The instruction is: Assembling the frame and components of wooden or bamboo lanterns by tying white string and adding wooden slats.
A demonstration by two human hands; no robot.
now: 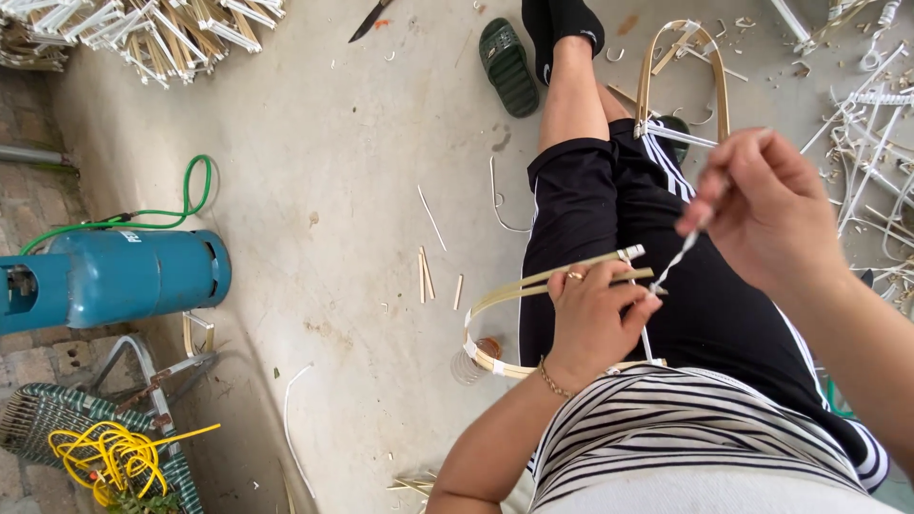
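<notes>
My left hand (595, 314) grips the open ends of a bent bamboo strip frame (495, 295) that loops out to the left over my lap. My right hand (766, 205) is raised to the right and pinches a white plastic binding strip (678, 255), pulled taut up from the spot where my left fingers hold the frame's ends. The frame's curved end has white wrapping at its lower left. I sit on the floor in black trousers and a striped shirt, one leg stretched out.
A second bent bamboo frame (684, 71) lies by my knee. Bundles of bamboo sticks (143, 33) sit top left, white strip scraps (871, 124) at right. A blue gas cylinder (124, 276) with green hose, a knife (369, 21), a green sandal (507, 67) and yellow cord (105, 457) lie around.
</notes>
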